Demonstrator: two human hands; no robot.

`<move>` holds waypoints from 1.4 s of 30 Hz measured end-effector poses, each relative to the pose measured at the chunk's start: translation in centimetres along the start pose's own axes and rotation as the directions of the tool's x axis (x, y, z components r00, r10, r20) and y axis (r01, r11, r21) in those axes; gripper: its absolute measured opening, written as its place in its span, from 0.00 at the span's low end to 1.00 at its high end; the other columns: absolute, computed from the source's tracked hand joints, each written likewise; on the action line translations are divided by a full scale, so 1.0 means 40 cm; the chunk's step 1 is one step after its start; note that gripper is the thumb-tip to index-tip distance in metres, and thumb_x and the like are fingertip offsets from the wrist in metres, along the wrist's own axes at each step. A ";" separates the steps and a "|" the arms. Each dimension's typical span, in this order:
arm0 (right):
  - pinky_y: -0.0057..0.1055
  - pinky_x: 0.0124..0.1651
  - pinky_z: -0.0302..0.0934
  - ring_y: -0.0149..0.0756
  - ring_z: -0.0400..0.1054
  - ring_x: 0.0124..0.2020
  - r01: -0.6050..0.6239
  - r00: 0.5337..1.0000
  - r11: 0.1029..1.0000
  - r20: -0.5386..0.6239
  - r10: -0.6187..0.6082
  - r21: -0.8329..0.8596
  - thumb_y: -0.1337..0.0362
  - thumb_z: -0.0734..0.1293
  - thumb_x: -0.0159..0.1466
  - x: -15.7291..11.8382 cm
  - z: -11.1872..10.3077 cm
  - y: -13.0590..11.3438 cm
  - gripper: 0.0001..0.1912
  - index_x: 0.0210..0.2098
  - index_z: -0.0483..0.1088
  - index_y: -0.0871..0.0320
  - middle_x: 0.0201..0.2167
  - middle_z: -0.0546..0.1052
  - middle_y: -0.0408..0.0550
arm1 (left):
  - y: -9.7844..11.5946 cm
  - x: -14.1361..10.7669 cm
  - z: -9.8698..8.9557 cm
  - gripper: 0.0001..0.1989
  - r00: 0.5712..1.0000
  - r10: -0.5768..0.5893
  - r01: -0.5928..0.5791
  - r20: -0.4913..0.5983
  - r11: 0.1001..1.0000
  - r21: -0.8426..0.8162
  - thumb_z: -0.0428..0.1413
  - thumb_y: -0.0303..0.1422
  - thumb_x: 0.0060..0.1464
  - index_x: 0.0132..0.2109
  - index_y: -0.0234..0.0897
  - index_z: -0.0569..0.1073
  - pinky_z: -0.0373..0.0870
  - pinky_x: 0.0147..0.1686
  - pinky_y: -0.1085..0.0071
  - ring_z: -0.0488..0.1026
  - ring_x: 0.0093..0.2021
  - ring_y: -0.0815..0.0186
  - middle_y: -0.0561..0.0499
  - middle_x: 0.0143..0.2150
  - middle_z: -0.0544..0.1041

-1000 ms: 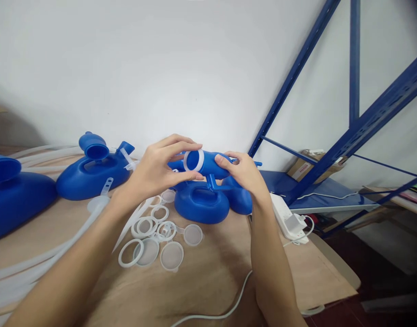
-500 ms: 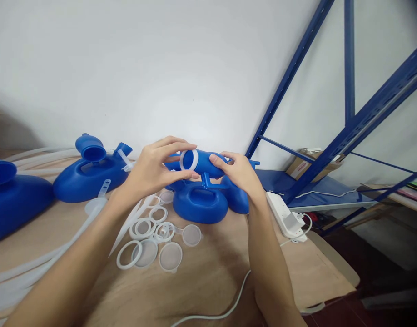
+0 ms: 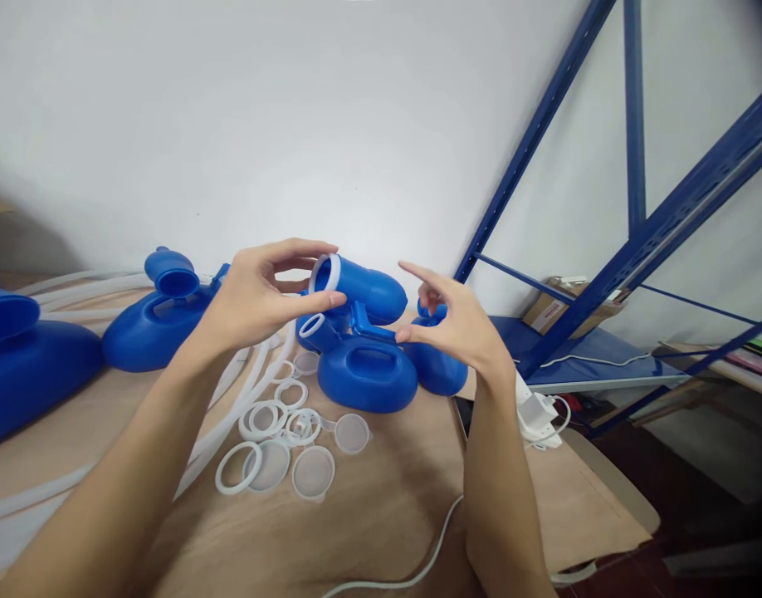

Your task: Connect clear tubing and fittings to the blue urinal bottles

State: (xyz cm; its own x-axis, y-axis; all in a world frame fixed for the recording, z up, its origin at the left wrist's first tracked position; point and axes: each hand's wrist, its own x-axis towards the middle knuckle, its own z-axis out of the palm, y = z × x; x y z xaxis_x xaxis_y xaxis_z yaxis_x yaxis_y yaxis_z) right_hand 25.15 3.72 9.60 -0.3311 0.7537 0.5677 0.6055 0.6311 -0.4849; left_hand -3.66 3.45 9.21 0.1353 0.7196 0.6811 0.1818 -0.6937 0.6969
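My left hand [image 3: 266, 286] pinches the rim of a blue tubular plastic piece [image 3: 372, 291] with a rounded far end, thumb below and fingers above. A white ring [image 3: 334, 276] sits around its open mouth, which faces left. Just right of the rounded end, my right hand [image 3: 452, 316] is open, index finger stretched out, its thumb near the tip of a blue bar-like part [image 3: 369, 324]. Below stands a blue handled bottle [image 3: 365, 382], its slanted spout [image 3: 319, 328] ringed in white at the lip. Another blue bottle [image 3: 443, 365] stands behind my right wrist.
Several white rings [image 3: 219, 473] and translucent caps [image 3: 313, 472] lie on the wooden table [image 3: 368, 531]. White tubes [image 3: 256, 390] and more blue bottles [image 3: 150, 336] are at left. A power strip [image 3: 539, 419], white cable [image 3: 412, 581] and blue metal shelving [image 3: 580, 274] are at right.
My right hand has let go of the blue tubular piece and moved right, its fingers opening. The piece has shifted left in my left hand, its rounded end now fully in view.
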 end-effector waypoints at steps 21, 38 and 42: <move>0.49 0.56 0.74 0.54 0.78 0.52 0.079 0.994 0.987 -0.087 -0.068 0.139 0.41 0.79 0.55 0.009 0.037 -0.014 0.34 0.55 0.78 0.51 0.51 0.82 0.50 | -0.015 0.004 0.058 0.41 0.932 -0.314 0.354 0.180 0.892 -0.282 0.79 0.53 0.29 0.51 0.38 0.86 0.81 0.57 0.44 0.82 0.55 0.41 0.40 0.49 0.86; 0.49 0.67 0.63 0.53 0.71 0.62 -0.170 0.853 0.976 0.515 0.078 0.134 0.42 0.78 0.58 0.058 0.147 0.164 0.36 0.59 0.76 0.53 0.61 0.77 0.52 | -0.212 0.023 -0.021 0.32 0.675 -0.484 -0.034 0.557 0.734 0.679 0.58 0.58 0.55 0.53 0.37 0.81 0.75 0.53 0.53 0.80 0.54 0.41 0.34 0.55 0.82; 0.48 0.69 0.61 0.51 0.70 0.63 -0.138 0.848 0.980 0.529 0.041 0.145 0.44 0.77 0.60 0.055 0.123 0.201 0.35 0.61 0.76 0.52 0.62 0.76 0.51 | -0.235 0.024 0.020 0.20 0.645 -0.440 -0.175 0.625 0.711 0.681 0.54 0.46 0.61 0.49 0.37 0.80 0.73 0.50 0.61 0.79 0.49 0.50 0.39 0.49 0.83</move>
State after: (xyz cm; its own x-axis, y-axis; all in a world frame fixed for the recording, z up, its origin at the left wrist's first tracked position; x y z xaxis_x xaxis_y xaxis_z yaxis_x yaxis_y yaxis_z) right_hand 25.76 11.36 3.67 -0.6388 0.7615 0.1095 0.5337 0.5411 -0.6499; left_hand -4.47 10.69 3.16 0.6160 0.7877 -0.0082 0.7690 -0.5990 0.2233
